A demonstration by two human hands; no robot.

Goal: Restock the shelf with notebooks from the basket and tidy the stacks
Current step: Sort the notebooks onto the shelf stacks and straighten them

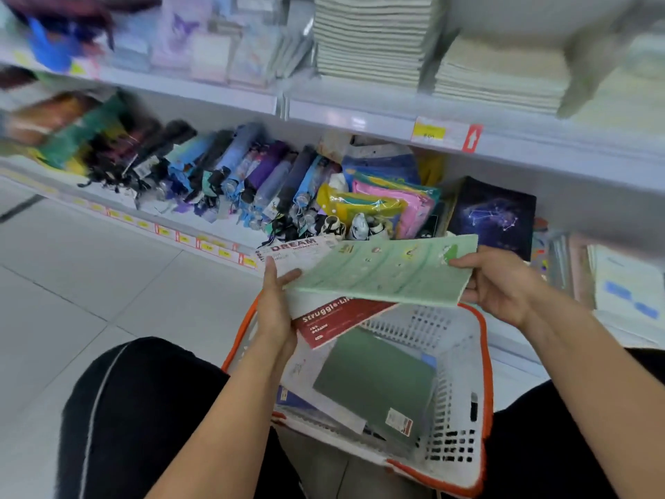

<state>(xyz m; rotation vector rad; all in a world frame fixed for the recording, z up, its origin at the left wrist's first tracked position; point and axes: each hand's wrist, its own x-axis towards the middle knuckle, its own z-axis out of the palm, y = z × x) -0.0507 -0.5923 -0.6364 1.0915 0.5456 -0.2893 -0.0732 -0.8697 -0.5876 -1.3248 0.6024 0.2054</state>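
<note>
over the basket (pixel 480 354) | my left hand (pixel 275 311) and right hand (pixel 503 282) fingers clamp the notebooks (pixel 381 275) | risk: loose fan slips, red one drops

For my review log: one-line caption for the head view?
Both hands hold a small stack of notebooks above the basket.

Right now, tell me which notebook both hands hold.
The pale green notebook, topmost, gripped at its ends by left hand and right hand; the dark green notebook lies in the basket.
</note>
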